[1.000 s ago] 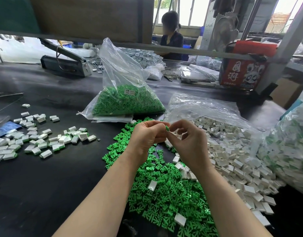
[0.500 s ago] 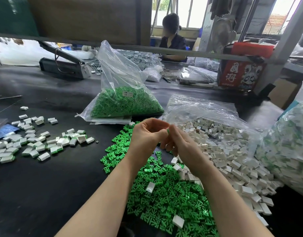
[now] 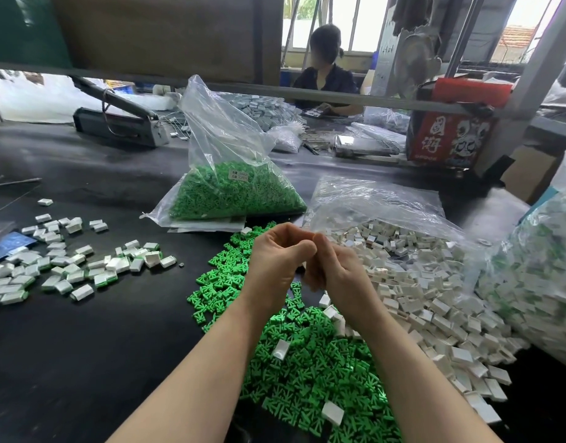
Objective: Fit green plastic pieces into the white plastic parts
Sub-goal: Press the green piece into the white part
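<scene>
Hands now pressed together, left (image 3: 277, 260) and right (image 3: 334, 266) curled, contents hidden, above green pieces (image 3: 307, 362)

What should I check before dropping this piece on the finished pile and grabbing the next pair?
1. Green piece fully seated in white part: cannot tell, left hand and right hand hide it.
2. Grip secure: ok, both hands curled together.
3. Loose green pieces within reach: ok, beneath the hands.
4. White parts within reach: ok, on the right.
5. Finished pile reachable: ok, on the left.
</scene>
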Demonstrator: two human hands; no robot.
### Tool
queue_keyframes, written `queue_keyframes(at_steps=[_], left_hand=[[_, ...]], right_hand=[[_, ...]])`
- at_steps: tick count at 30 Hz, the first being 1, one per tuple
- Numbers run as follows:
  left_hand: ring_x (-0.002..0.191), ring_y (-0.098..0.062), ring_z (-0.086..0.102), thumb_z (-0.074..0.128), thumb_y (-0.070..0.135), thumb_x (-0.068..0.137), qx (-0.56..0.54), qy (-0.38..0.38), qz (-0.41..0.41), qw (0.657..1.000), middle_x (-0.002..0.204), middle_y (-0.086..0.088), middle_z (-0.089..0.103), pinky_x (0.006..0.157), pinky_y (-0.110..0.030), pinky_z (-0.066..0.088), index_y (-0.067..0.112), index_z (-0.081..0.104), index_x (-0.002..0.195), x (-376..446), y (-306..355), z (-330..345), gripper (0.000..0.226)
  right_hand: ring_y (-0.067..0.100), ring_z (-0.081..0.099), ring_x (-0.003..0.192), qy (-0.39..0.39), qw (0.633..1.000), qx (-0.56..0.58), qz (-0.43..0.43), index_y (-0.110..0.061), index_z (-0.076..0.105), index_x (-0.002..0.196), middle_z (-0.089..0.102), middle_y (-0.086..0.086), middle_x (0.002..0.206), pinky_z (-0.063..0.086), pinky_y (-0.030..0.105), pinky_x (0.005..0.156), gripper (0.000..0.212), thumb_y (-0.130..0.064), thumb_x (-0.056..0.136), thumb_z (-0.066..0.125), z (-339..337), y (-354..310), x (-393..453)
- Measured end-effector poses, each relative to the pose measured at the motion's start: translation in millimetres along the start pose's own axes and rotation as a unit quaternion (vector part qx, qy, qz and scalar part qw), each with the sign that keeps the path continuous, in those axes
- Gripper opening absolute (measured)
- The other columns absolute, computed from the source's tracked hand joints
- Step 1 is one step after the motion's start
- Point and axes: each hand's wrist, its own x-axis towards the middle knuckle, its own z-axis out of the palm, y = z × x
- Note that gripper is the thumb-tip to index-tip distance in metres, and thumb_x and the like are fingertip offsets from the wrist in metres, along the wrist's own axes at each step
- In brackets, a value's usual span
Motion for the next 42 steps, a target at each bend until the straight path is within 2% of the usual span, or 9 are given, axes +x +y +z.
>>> queue_keyframes(at_steps=[2, 5, 10, 16, 21, 24, 29, 42], left_hand=[[0.035, -0.023, 0.049, 0.065, 0.008, 0.060, -0.004, -0.002, 0.002, 1.000, 0.048, -0.011, 0.055, 0.041, -0.027, 0.045, 0.016, 0.064, 0.063, -0.1, -0.8, 0.9, 0.009], [0.039, -0.021, 0.049, 0.060, 0.000, 0.067, -0.006, -0.001, 0.001, 1.000, 0.049, -0.005, 0.056, 0.042, -0.025, 0.045, 0.021, 0.063, 0.058, -0.1, -2.6, 1.1, 0.022], [0.043, -0.012, 0.054, 0.058, -0.001, 0.067, -0.021, 0.001, -0.003, 1.000, 0.051, 0.000, 0.059, 0.045, -0.020, 0.047, 0.022, 0.063, 0.055, -0.7, -1.8, 1.9, 0.026], [0.041, -0.010, 0.052, 0.057, -0.002, 0.069, -0.040, -0.008, -0.003, 0.999, 0.048, 0.002, 0.056, 0.044, -0.018, 0.046, 0.023, 0.062, 0.053, -2.4, -2.3, 2.0, 0.029], [0.040, -0.010, 0.053, 0.058, -0.001, 0.070, -0.040, -0.008, -0.005, 0.999, 0.047, 0.002, 0.056, 0.043, -0.019, 0.047, 0.023, 0.062, 0.053, -3.2, -2.5, 2.6, 0.030], [0.040, -0.009, 0.053, 0.058, -0.001, 0.070, -0.037, -0.008, -0.006, 0.999, 0.047, 0.003, 0.056, 0.044, -0.018, 0.047, 0.023, 0.063, 0.052, -3.5, -2.2, 3.2, 0.030], [0.039, -0.009, 0.053, 0.058, 0.000, 0.069, -0.040, -0.004, -0.009, 0.999, 0.047, 0.003, 0.056, 0.043, -0.018, 0.046, 0.023, 0.063, 0.052, -3.7, -1.6, 3.2, 0.030], [0.038, -0.009, 0.052, 0.057, -0.002, 0.071, -0.052, -0.009, -0.013, 0.999, 0.046, 0.004, 0.055, 0.041, -0.018, 0.045, 0.023, 0.061, 0.050, -4.6, -2.6, 4.3, 0.033]], right_hand=[[0.012, 0.049, 0.046, 0.017, 1.000, 0.001, -0.001, -0.036, 0.061, 0.050, 0.051, 0.001, 0.047, 0.041, 0.024, 0.051, 0.056, -0.048, 0.098, 0.036, 2.2, -0.6, -0.5], [0.012, 0.044, 0.045, 0.021, 1.000, 0.014, 0.006, -0.032, 0.057, 0.046, 0.047, -0.004, 0.044, 0.040, 0.029, 0.052, 0.056, -0.055, 0.094, 0.037, 3.0, -0.6, -2.2], [0.009, 0.043, 0.041, 0.030, 1.000, 0.005, 0.003, -0.030, 0.052, 0.043, 0.046, -0.005, 0.042, 0.037, 0.021, 0.047, 0.058, -0.055, 0.094, 0.038, 3.7, 0.4, -3.0], [0.015, 0.046, 0.042, 0.032, 0.999, -0.004, 0.010, -0.028, 0.051, 0.044, 0.048, -0.003, 0.043, 0.040, 0.030, 0.050, 0.059, -0.048, 0.098, 0.039, 3.4, 2.6, -3.0], [0.010, 0.042, 0.042, 0.035, 0.999, -0.008, 0.019, -0.029, 0.050, 0.044, 0.046, -0.006, 0.042, 0.037, 0.024, 0.049, 0.057, -0.049, 0.097, 0.040, 3.3, 4.4, -3.5], [0.011, 0.041, 0.043, 0.032, 0.999, 0.000, 0.028, -0.029, 0.049, 0.045, 0.045, -0.007, 0.043, 0.036, 0.027, 0.049, 0.056, -0.050, 0.096, 0.041, 2.7, 4.6, -3.3], [0.011, 0.042, 0.043, 0.032, 0.999, -0.002, 0.028, -0.029, 0.050, 0.044, 0.046, -0.005, 0.043, 0.035, 0.021, 0.046, 0.055, -0.050, 0.095, 0.041, 2.1, 3.3, -3.3], [0.010, 0.040, 0.043, 0.032, 0.999, -0.018, 0.035, -0.028, 0.046, 0.042, 0.044, -0.007, 0.042, 0.033, 0.022, 0.047, 0.057, -0.047, 0.095, 0.041, 1.2, 2.6, -3.9]])
